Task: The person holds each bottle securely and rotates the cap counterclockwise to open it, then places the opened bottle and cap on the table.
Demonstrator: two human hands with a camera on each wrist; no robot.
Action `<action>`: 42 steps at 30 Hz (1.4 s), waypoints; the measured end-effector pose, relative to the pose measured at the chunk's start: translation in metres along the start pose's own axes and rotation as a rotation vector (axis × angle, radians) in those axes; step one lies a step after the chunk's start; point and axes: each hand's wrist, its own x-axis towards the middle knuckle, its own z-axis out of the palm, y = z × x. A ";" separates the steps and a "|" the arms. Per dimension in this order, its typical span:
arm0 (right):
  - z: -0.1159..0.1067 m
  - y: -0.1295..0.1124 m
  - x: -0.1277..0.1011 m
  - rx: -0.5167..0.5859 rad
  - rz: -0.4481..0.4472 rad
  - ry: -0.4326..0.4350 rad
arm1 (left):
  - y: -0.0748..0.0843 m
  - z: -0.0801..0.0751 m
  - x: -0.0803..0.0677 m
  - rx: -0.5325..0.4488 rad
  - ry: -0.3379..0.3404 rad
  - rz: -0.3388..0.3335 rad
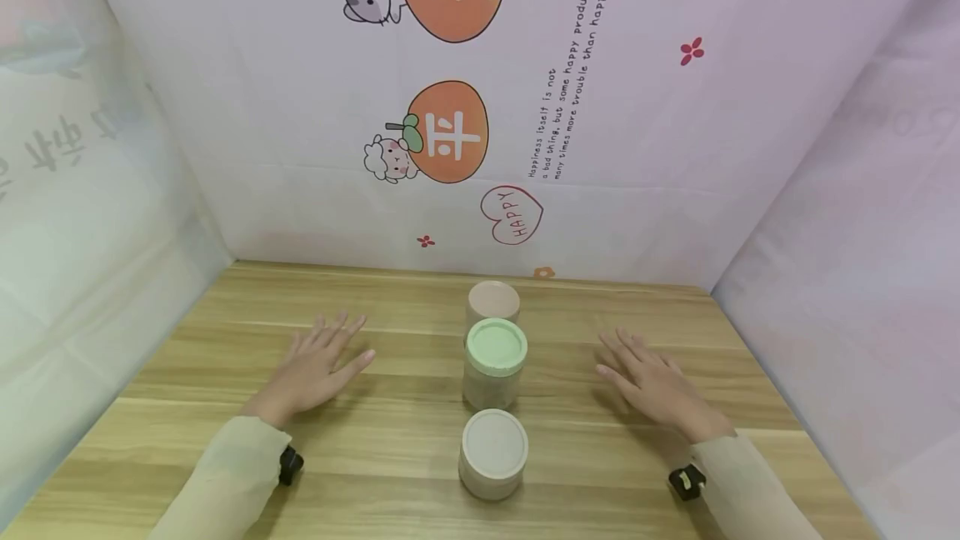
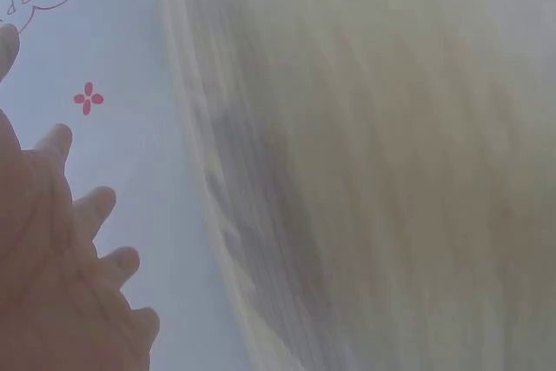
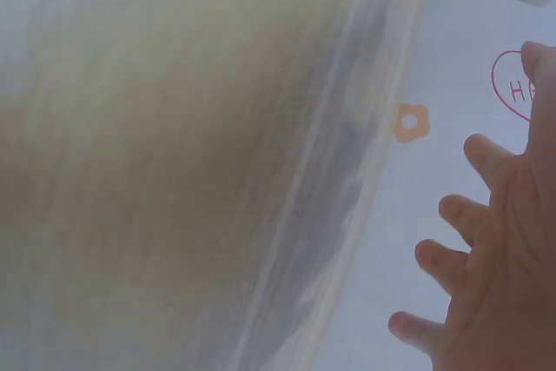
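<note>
Jars stand in a row down the middle of the wooden table (image 1: 225, 340), untouched between the hands: the left hand (image 1: 315, 369) and right hand (image 1: 656, 386) both lie flat, fingers spread and holding nothing. Pink-lidded jar (image 1: 492, 303) is farthest, green-lidded jar (image 1: 495, 361) in the middle, grey-lidded jar (image 1: 492, 452) nearest. Judging by this, no handling has begun; a first move would call for reaching inward to a jar.
</note>
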 end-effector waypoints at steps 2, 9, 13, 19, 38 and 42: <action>0.001 0.001 0.000 0.025 -0.007 0.002 | 0.002 0.000 0.000 -0.046 -0.010 0.007; 0.000 0.000 0.002 0.128 -0.055 -0.001 | 0.006 0.001 -0.001 -0.162 -0.052 0.051; -0.001 -0.002 0.002 0.174 -0.068 -0.013 | 0.006 0.004 -0.001 -0.187 -0.060 0.081; -0.002 -0.005 0.002 0.220 -0.096 -0.024 | 0.011 0.005 -0.001 -0.288 -0.098 0.120; -0.005 -0.030 0.001 0.225 -0.192 0.036 | 0.033 0.009 -0.001 -0.419 -0.230 0.221; -0.006 -0.038 0.000 0.221 -0.216 0.034 | 0.034 0.012 -0.001 -0.416 -0.238 0.251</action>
